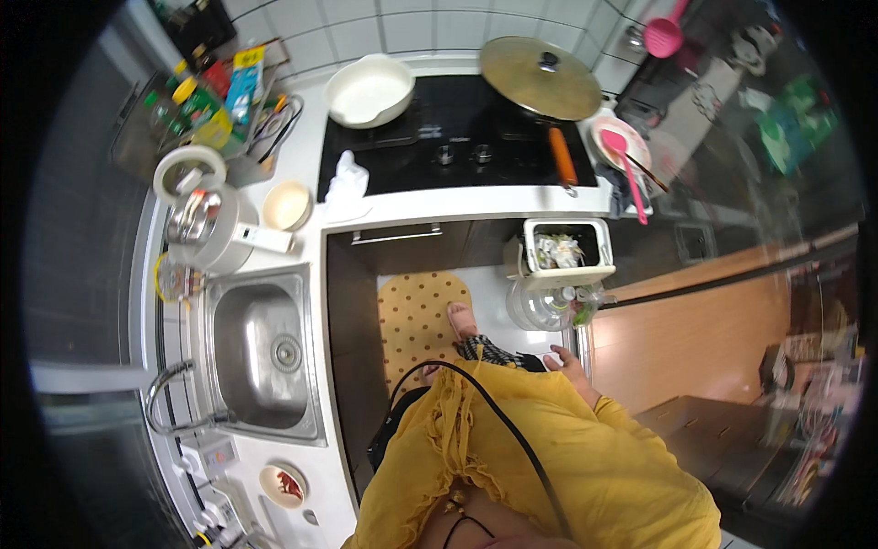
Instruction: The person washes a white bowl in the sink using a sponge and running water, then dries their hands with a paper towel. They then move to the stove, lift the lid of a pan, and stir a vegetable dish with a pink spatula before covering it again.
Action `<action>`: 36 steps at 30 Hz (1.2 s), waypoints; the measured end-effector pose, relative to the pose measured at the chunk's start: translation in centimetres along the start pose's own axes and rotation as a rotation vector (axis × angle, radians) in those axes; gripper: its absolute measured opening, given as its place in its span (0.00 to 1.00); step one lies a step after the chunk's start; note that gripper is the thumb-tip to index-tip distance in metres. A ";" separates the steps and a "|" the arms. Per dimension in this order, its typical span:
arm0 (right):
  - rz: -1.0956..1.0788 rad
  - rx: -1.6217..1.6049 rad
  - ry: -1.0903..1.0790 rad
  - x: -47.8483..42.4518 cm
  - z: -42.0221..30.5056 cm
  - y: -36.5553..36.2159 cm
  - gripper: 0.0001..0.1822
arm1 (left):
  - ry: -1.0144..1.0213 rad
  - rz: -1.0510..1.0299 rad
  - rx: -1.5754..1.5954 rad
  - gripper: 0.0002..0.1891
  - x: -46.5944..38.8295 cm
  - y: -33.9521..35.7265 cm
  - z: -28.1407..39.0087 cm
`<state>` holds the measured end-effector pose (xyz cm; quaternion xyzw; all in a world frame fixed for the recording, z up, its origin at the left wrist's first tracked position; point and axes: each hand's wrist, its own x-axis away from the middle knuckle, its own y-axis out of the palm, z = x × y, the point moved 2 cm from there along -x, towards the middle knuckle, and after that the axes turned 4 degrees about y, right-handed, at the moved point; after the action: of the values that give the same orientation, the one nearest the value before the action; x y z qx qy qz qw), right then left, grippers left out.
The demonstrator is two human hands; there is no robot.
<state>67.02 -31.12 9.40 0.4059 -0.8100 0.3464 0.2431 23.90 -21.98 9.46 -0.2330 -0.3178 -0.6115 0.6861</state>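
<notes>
My right hand (568, 367) hangs low at my right side with its fingers apart and nothing in it. Near it on the floor stand large clear plastic bottles (535, 305). My left hand is out of view. Before me on the black cooktop (439, 168) are a white pan (370, 92) at the left and a wok with a glass lid (521, 82) and an orange handle (562, 158) at the right. A white cloth (348, 180) lies at the cooktop's front left corner. A pink spatula (625, 165) rests on a plate at the right.
Along the left counter are a steel sink (254, 357), a cream bowl (287, 206), a white appliance (233, 240), bottles in a rack (199, 103) and a bowl of red pieces (282, 486). A bin (603, 267) hangs below the counter. A dotted mat (411, 309) lies underfoot.
</notes>
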 end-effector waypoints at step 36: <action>0.842 0.593 -0.932 -29.5 -17.7 -22.9 0.17 | 0.466 -0.978 -0.912 0.23 11.2 38.9 6.8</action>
<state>104.23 -13.10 9.14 0.2127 -0.7896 0.4076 -0.4063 61.86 -19.34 24.89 -0.1909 0.0569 -0.9556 0.2170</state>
